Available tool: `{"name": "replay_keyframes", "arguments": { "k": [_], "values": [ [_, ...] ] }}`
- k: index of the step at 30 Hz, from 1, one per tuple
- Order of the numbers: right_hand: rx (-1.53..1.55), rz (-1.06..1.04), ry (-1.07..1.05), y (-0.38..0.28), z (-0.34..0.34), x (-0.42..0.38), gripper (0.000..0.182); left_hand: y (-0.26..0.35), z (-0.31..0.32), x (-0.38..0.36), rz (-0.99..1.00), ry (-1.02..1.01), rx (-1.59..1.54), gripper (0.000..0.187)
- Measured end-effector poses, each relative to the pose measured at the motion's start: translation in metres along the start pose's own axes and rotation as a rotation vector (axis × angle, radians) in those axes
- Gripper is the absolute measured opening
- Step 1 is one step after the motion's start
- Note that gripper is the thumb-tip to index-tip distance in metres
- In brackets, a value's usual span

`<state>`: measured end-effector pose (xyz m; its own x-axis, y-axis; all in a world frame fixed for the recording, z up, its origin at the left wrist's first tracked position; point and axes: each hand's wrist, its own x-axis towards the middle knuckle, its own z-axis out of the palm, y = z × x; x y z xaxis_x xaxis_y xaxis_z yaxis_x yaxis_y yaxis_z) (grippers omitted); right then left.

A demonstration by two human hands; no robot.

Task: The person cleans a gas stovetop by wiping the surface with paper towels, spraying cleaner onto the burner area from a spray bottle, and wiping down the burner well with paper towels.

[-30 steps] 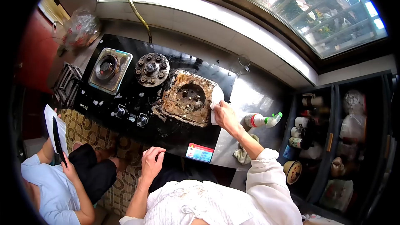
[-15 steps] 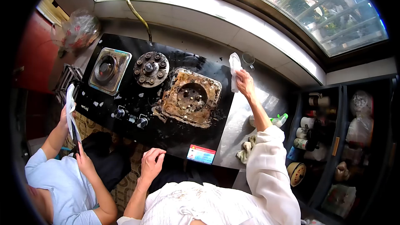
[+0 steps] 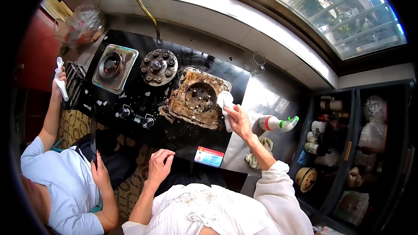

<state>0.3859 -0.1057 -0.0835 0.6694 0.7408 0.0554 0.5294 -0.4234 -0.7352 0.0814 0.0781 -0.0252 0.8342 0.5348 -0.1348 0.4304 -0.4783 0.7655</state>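
My right hand (image 3: 238,121) is closed on a folded white paper towel (image 3: 225,99). The towel lies against the right side of the rusty, grease-crusted burner plate (image 3: 180,98) on the black gas hob (image 3: 174,141). Near the hob's front edge is my left hand (image 3: 160,165), holding nothing, its fingers loosely bent and the thumb apart. Left of that plate are a round burner (image 3: 158,78) with bare metal parts and a square metal burner tray (image 3: 124,76). Flakes of dirt are scattered over the glass.
A person on the left holds a white crumpled sheet (image 3: 60,80) and a knife (image 3: 93,132). Right of the hob lie a spray bottle (image 3: 271,122) and a dirty rag (image 3: 266,146). A glass cup (image 3: 258,59) stands behind. An open drawer (image 3: 348,139) holds jars and bags.
My right hand has brought the paper towel from the counter right of the hob down and left to the rusty plate. The other person's sheet and knife have moved apart.
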Motion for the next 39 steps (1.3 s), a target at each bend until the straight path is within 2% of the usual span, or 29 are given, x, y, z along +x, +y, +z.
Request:
{"name": "replay_keyframes", "arguments": {
  "k": [1,2,5,6,10,12,14,17,22,31,33,38,39],
  "values": [
    [0.039,0.095,-0.008,-0.005,0.0,-0.002,0.033,0.0,0.001,0.001,0.003,-0.008,-0.001,0.009],
    [0.035,0.087,-0.011,-0.007,-0.004,0.003,0.033,0.001,0.001,0.002,0.003,-0.014,-0.002,0.008],
    [0.112,0.098,0.207,-0.014,-0.016,0.029,0.039,0.001,-0.001,0.002,0.01,-0.005,0.002,0.009],
    [0.07,0.109,0.175,-0.016,-0.022,0.042,0.043,0.002,-0.002,0.0,0.0,-0.004,0.007,0.009],
    [-0.095,-0.271,0.143,-0.003,-0.018,0.105,0.053,0.001,0.0,-0.002,-0.013,-0.014,0.002,0.009],
    [-0.205,-0.303,0.041,0.0,-0.011,0.129,0.057,-0.001,0.001,-0.006,-0.024,-0.012,0.0,0.009],
    [-0.322,-0.441,-0.065,0.019,0.001,0.144,0.059,-0.002,0.001,-0.01,-0.056,-0.006,-0.014,0.009],
    [-0.441,-0.481,-0.192,0.017,0.002,0.139,0.059,-0.009,0.0,-0.018,-0.091,0.017,-0.008,0.009],
    [-0.477,-0.405,-0.136,0.012,0.0,0.115,0.051,-0.012,0.001,-0.022,-0.096,0.025,-0.007,0.01],
    [-0.416,-0.288,-0.173,-0.001,-0.004,0.045,0.047,-0.005,0.001,-0.014,-0.05,-0.006,-0.021,0.011],
    [-0.384,-0.321,-0.158,0.0,-0.002,0.033,0.047,-0.003,0.003,-0.011,-0.02,-0.018,-0.023,0.011],
    [-0.255,-0.295,-0.166,0.007,-0.013,0.036,0.04,0.001,-0.002,-0.007,0.024,-0.011,-0.027,0.01],
    [-0.229,-0.288,-0.068,0.006,-0.016,0.042,0.038,-0.001,-0.003,-0.008,0.022,-0.002,-0.023,0.01]
  ]
}}
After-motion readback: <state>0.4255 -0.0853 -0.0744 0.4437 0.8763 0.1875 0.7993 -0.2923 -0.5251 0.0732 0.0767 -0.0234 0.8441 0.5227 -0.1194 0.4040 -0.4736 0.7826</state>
